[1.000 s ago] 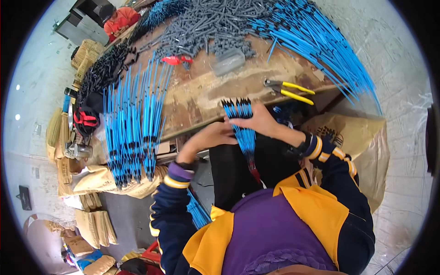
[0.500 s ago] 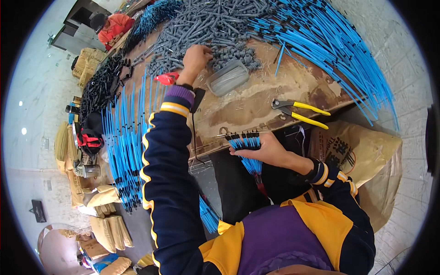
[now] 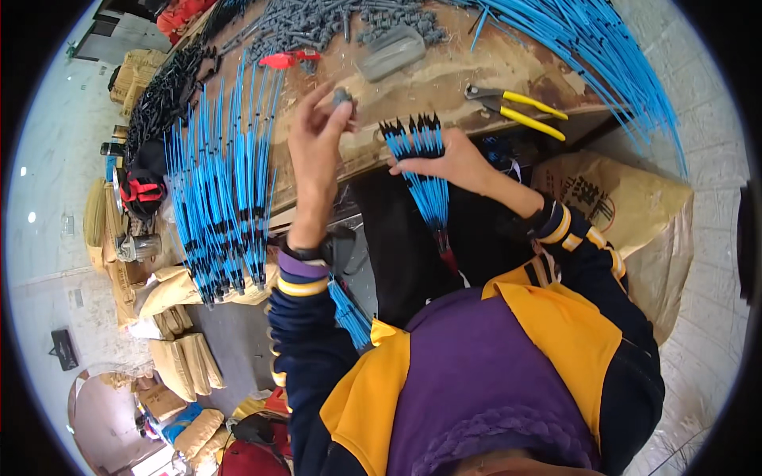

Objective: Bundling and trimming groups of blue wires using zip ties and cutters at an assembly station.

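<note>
In the head view, my left hand (image 3: pixel 316 139) is raised over the table's near edge, its fingers closed on a small grey plastic fitting (image 3: pixel 342 97). Just to the right, my right hand (image 3: pixel 468 165) grips a bundle of thin blue tubes (image 3: pixel 429 198). Black tips fan out in rows at the bundle's top, above my thumb. Lower down, the tubes narrow together into a dark red tie. The fitting and the black tips are apart. My right palm and fingers hide part of the bundle.
On the table (image 3: pixel 444 71) lie yellow-handled pliers (image 3: pixel 528 111), a see-through plastic tray (image 3: pixel 393 54), a red packet (image 3: pixel 287 59) and a heap of grey fittings (image 3: pixel 309 24). Blue tubes (image 3: pixel 222 182) hang over the left edge; more tubes (image 3: pixel 587 63) lie far right. A brown sack (image 3: pixel 619 190) stands right.
My left hand has come back from the grey heap toward the bundle, now with a grey fitting in its fingers. My right hand keeps its grip on the tubes. The whole view has shifted.
</note>
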The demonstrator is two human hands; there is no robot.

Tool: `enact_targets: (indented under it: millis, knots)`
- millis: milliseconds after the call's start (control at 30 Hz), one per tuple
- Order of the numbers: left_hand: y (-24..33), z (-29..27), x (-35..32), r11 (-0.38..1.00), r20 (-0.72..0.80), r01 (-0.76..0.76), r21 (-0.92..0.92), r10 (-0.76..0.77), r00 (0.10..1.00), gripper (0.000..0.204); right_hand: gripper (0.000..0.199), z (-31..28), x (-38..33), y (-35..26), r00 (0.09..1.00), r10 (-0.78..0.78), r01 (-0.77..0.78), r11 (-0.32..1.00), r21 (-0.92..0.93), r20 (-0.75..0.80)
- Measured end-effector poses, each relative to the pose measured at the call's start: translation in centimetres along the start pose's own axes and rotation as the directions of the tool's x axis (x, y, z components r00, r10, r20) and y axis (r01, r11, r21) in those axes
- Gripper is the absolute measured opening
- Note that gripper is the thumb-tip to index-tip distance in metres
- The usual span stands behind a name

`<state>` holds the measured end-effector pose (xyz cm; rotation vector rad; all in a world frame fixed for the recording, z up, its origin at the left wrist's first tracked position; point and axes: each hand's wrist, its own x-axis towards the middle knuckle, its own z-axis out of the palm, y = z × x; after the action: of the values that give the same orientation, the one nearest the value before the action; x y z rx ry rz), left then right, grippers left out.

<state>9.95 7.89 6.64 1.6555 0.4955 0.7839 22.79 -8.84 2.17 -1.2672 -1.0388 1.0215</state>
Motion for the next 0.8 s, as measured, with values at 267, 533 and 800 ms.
enact_targets:
  millis: [267, 533, 800]
  knots:
    - [-1.0, -0.1, -4.8, 0.913, -0.097, 0.050, -0.405, -0.097, 0.991, 0.027, 0.027, 1.6, 1.0, -0.1, 0.987, -0.118, 0.099, 0.980, 0.173, 0.106]
    - [-2.0, -0.1, -5.6, 0.887, -0.037, 0.085, -0.454, -0.114, 0.993, 0.022, 0.026, 2.3, 0.8, -0.8, 0.992, -0.097, 0.089, 0.991, 0.103, 0.081]
    - [-1.5, 0.3, -6.2, 0.881, -0.036, 0.090, -0.464, -0.120, 0.992, 0.024, 0.025, 2.3, 1.0, -0.4, 0.990, -0.121, 0.112, 0.987, 0.113, 0.076]
